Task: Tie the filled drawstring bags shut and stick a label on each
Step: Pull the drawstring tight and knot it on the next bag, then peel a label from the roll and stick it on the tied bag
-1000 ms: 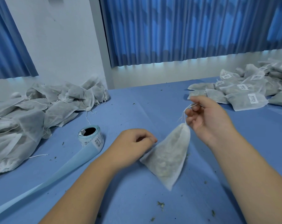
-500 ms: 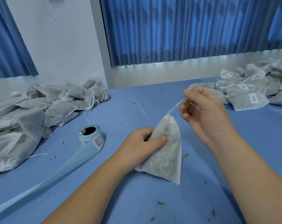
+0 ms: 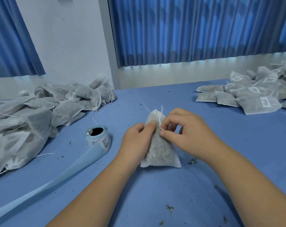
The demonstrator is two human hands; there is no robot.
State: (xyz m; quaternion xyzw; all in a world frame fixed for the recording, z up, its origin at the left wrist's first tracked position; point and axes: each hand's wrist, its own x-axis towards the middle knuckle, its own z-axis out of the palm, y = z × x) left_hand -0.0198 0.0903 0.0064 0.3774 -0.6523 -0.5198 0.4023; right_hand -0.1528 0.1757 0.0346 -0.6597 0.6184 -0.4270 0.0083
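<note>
Lowered right of the label roll (image 3: pixel 98 136), the bag (image 3: pixel 160 149) lies lengthwise, neck away; left hand (image 3: pixel 137 138) grips it, right hand (image 3: pixel 188 128) pinches its drawstring (image 3: pixel 159 118).

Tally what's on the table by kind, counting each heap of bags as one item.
Heaps of bags: 2 (unlabelled heap, labelled heap)
Single bag, gripped by left hand, its drawstring pinched by right hand: 1
Label roll: 1
Total: 4
</note>
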